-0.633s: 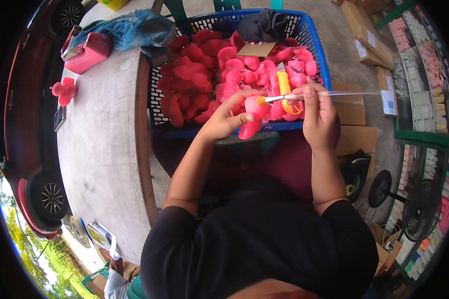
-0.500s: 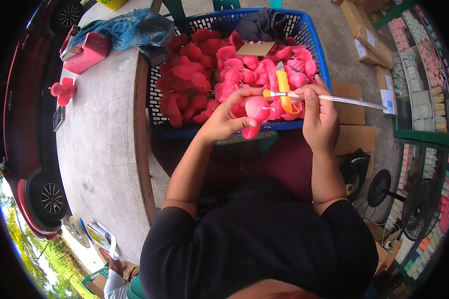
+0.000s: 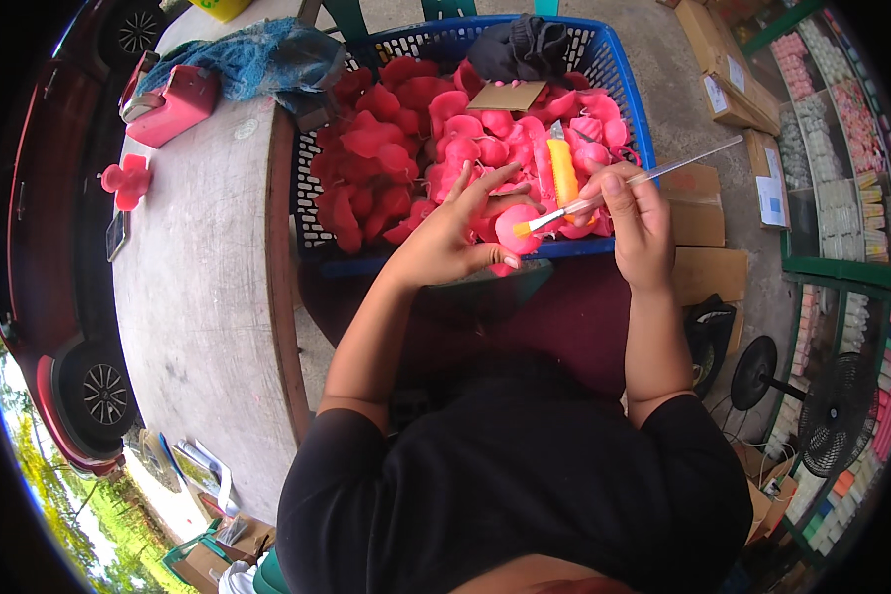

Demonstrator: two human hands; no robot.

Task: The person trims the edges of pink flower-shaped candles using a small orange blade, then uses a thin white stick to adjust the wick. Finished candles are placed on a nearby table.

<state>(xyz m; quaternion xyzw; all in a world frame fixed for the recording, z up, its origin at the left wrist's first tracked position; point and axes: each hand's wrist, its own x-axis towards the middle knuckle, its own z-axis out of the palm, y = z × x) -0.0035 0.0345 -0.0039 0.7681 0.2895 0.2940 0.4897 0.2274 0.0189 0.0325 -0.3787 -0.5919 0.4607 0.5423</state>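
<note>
The person's right hand (image 3: 636, 223) pinches a slim paintbrush with a clear handle and yellow bristles (image 3: 547, 219), its tip seemingly against a rounded pink wax-like piece (image 3: 522, 244) just above the near rim of a slatted blue plastic basket (image 3: 626, 84). The left hand (image 3: 453, 234) steadies that piece, the thumb at its lower side and some fingers spread wide over the basket; the grip behind it is hidden.

Judging by the bristles, work on this one piece is under way, not finished. No sheen or colour edge separates brushed surface from bare, so how much of it remains cannot be told.

Inside the basket lies a large heap of similar pink pieces (image 3: 371, 139); whether these are done or waiting is unclear. On the heap, near the right hand, rests a yellow plastic tool with a narrow greyish tip (image 3: 562, 166). Toward the basket's far side sit a flat brown cardboard piece (image 3: 505, 96) and a crumpled black cloth (image 3: 520, 48).

Left of the basket, on a pale grey table (image 3: 203, 247), a single pink figure-like piece (image 3: 127, 181) stands apart from the heap, its stage equally uncertain.
</note>
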